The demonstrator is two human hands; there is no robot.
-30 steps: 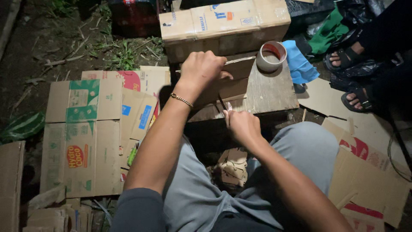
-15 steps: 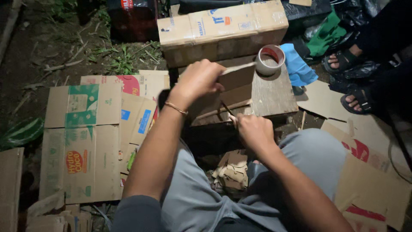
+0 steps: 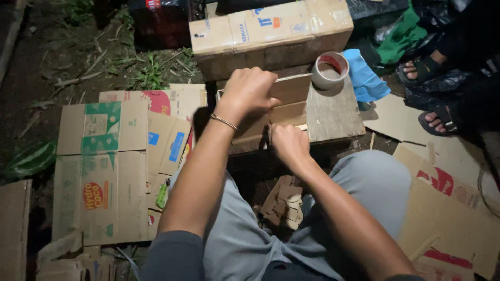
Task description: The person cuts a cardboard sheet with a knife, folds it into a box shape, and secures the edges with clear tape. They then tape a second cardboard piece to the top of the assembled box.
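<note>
Under my left hand (image 3: 249, 89) is a flat piece of brown cardboard (image 3: 284, 101), lying on the grey wooden board (image 3: 333, 112) with its pale cut edge running out from my knuckles toward the tape roll (image 3: 330, 70). My left hand presses down on its upper left part, fingers curled over it. My right hand (image 3: 288, 144) is closed at the piece's lower edge, just beside the board's near rim; what it grips is hidden by the fingers.

My left hand (image 3: 249, 89) now sits higher on the cardboard piece (image 3: 284, 99), closer to the tape roll (image 3: 330, 70), while my right hand (image 3: 289, 143) has curled lower, hiding the blade.
</note>
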